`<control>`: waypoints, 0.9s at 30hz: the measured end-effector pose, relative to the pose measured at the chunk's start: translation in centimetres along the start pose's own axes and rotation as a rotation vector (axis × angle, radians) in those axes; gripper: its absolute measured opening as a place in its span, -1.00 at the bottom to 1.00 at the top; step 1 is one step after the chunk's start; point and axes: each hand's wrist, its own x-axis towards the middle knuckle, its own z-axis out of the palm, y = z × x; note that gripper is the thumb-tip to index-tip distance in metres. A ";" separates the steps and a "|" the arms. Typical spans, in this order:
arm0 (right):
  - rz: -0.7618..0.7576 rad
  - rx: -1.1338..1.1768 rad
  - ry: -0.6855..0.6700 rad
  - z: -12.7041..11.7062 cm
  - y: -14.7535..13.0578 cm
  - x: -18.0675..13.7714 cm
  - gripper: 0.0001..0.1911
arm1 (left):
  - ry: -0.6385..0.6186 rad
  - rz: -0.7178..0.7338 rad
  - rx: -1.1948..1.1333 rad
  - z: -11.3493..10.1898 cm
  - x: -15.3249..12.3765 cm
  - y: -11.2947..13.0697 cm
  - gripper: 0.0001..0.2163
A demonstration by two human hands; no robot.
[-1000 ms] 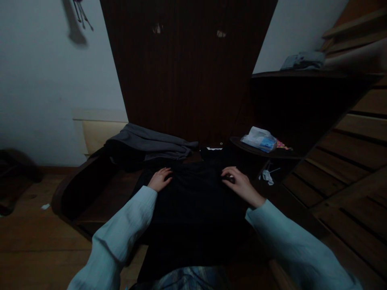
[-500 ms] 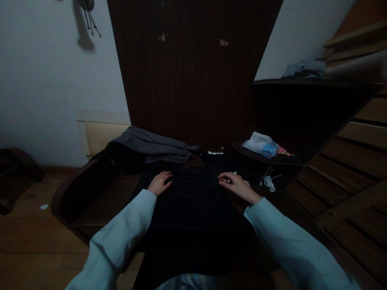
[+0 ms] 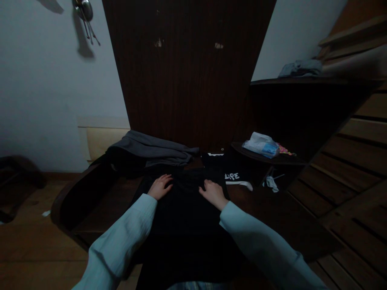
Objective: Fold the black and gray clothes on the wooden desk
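Observation:
A black garment (image 3: 187, 213) lies spread over the dark wooden desk and hangs down over its front edge; its exact kind is too dark to tell. My left hand (image 3: 161, 187) rests flat on its left upper part, fingers stretched out. On its right upper part lies my right hand (image 3: 213, 194), fingers spread and palm down. Just beyond the right hand is a folded black cloth item (image 3: 214, 162) with white lettering and a white edge. A grey garment (image 3: 151, 146) lies heaped behind my left hand.
To the right, a corner shelf (image 3: 302, 162) bears a tissue pack (image 3: 261, 145). A crumpled white tissue (image 3: 271, 183) lies below it. A tall dark wooden panel (image 3: 190, 80) stands behind the desk. Wooden slats (image 3: 350, 161) run along the right side.
My right hand has moved left from the garment's right edge onto the cloth, uncovering the white lettering beyond. My left hand stays in nearly the same place.

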 end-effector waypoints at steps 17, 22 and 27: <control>-0.218 0.260 0.099 -0.8 0.5 -0.6 -0.88 | 0.012 0.006 -0.031 0.3 0.2 -0.4 -0.64; -0.307 0.291 0.031 -0.5 0.1 -0.9 -0.89 | -0.005 0.005 -0.018 0.1 0.2 -0.2 -0.63; -0.361 0.338 0.013 -0.2 0.0 -0.9 -0.88 | 0.005 0.013 -0.022 0.2 0.2 -0.4 -0.64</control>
